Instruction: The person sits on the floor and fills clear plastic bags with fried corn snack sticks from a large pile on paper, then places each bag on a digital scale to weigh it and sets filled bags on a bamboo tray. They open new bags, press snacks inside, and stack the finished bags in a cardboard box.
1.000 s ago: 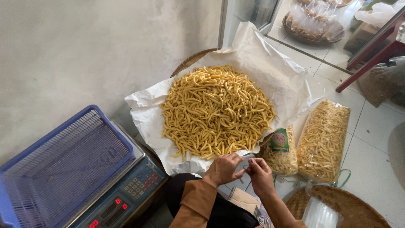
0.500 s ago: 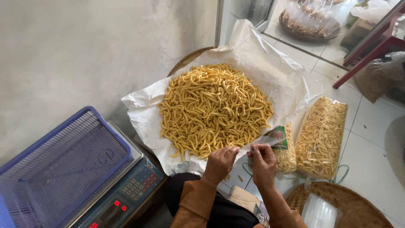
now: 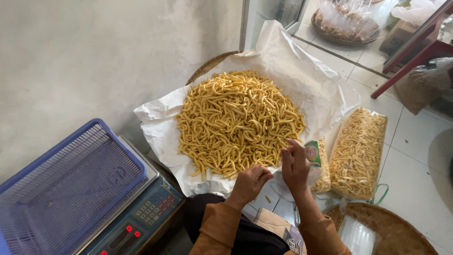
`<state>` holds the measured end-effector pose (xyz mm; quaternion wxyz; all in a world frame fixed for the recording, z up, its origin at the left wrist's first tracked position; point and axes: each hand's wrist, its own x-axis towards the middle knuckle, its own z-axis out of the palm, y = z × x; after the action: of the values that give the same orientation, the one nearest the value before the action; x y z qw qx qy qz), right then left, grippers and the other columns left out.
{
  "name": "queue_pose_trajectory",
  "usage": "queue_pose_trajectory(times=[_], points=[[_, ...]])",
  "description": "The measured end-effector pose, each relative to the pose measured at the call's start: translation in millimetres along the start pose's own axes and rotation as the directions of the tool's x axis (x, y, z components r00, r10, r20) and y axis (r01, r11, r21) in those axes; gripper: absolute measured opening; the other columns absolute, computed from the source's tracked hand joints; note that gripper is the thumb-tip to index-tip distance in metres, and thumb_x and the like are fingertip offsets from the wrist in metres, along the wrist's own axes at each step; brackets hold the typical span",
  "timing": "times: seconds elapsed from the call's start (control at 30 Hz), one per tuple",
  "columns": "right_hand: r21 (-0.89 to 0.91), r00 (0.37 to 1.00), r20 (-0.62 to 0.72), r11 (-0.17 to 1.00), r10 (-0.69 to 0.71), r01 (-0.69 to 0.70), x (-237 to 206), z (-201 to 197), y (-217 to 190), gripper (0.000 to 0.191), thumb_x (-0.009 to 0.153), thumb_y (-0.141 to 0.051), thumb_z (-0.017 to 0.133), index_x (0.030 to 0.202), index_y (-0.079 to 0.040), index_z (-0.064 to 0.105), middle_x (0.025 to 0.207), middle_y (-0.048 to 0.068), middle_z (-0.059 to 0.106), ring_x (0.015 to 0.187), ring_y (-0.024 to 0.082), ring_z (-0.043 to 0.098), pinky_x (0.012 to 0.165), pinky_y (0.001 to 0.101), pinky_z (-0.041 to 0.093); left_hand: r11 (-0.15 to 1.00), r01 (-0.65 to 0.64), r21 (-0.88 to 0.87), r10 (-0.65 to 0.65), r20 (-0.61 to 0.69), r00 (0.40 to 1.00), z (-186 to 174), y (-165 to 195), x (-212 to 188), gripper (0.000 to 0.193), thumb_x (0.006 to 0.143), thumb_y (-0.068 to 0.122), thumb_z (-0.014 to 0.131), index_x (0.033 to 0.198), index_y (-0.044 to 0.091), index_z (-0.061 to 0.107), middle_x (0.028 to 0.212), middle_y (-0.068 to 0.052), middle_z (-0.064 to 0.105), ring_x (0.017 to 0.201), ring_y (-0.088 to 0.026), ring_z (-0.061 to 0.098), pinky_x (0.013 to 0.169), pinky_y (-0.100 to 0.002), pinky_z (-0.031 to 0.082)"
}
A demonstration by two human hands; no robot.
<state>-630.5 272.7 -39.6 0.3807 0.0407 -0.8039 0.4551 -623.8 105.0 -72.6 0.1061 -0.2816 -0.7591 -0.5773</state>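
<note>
A heap of yellow stick snacks (image 3: pixel 239 121) lies on white paper (image 3: pixel 302 75) spread over a woven tray. My left hand (image 3: pixel 250 182) hovers at the heap's near edge with its fingers curled together; whether anything is in it I cannot tell. My right hand (image 3: pixel 295 165) is raised beside it, fingers pinched on a clear plastic bag (image 3: pixel 315 163) with a green label. Both hands are close together just below the heap.
A digital scale (image 3: pixel 141 215) with a blue plastic basket (image 3: pixel 61 186) stands at the lower left. Two filled snack bags (image 3: pixel 357 151) lie on the tiled floor at right. A woven tray (image 3: pixel 382 231) sits bottom right; a red table leg (image 3: pixel 401 71) stands farther back.
Both hands have risen from the paper's front edge toward the near side of the heap. The camera has tilted, shifting the scene slightly.
</note>
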Motion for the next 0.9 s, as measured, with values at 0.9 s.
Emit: queue_pose_trajectory(times=[0.9], points=[[0.110, 0.999, -0.042, 0.994, 0.031, -0.026, 3.8, 63.4, -10.1, 0.015, 0.107, -0.012, 0.063, 0.120, -0.004, 0.064, 0.078, 0.000, 0.064, 0.066, 0.001, 0.053, 0.057, 0.0200, 0.045, 0.607, 0.309, -0.733, -0.364, 0.089, 0.927, 6.5, -53.1, 4.6, 0.014, 0.102, 0.012, 0.067, 0.108, 0.000, 0.069, 0.099, -0.007, 0.074, 0.092, -0.012, 0.069, 0.086, -0.028, 0.057]])
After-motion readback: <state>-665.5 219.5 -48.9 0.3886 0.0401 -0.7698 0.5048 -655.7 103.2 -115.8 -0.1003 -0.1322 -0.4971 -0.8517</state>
